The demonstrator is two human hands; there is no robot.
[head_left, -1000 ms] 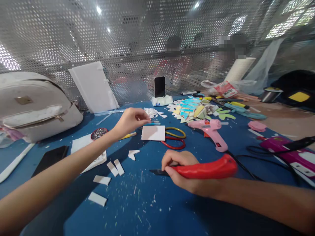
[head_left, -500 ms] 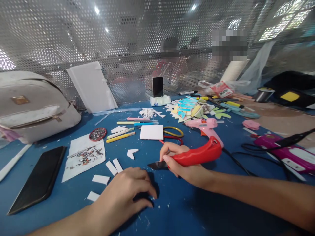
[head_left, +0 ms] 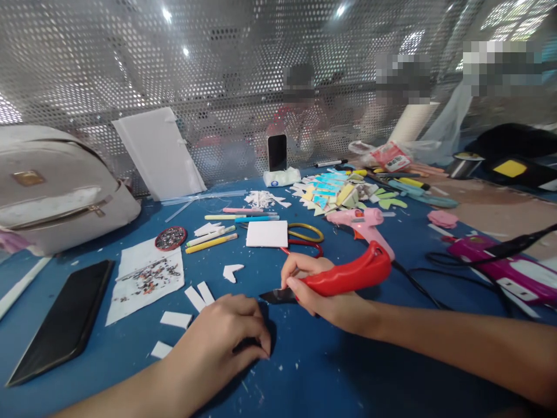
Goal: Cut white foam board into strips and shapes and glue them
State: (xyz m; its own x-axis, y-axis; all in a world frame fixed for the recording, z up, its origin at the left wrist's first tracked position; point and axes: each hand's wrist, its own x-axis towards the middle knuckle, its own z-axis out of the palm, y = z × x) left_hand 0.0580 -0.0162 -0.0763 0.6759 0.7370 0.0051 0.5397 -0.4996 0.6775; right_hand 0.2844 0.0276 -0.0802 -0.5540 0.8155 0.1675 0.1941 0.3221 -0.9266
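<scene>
My right hand point(head_left: 319, 287) is closed round a knife with a red handle point(head_left: 348, 277). Its dark blade point(head_left: 278, 296) points left, just above or on the blue table. Left of the blade tip, my left hand point(head_left: 226, 334) rests on the table with thumb and fingertips pinched together. What is in that pinch, if anything, I cannot make out. Short white strips point(head_left: 194, 298) and a white rectangular piece point(head_left: 176, 319) lie beside the left hand's knuckles. Beyond the hands are a notched white piece point(head_left: 232, 272) and a white card point(head_left: 267, 234), which covers part of the yellow-and-red-handled scissors point(head_left: 307, 233).
A pink glue gun point(head_left: 365, 220) lies behind the right hand, its black cable running right to a magenta power strip point(head_left: 491, 267). Pens point(head_left: 212, 242), a paper sheet with beads point(head_left: 148, 276), a black tablet-like slab point(head_left: 63, 322) and a backpack point(head_left: 65, 191) are to the left. Colourful scraps point(head_left: 335, 190) pile behind.
The thumb and fingertips of my left hand have come together. My right hand keeps its hold on the knife, nearly still. The view has shifted very slightly.
</scene>
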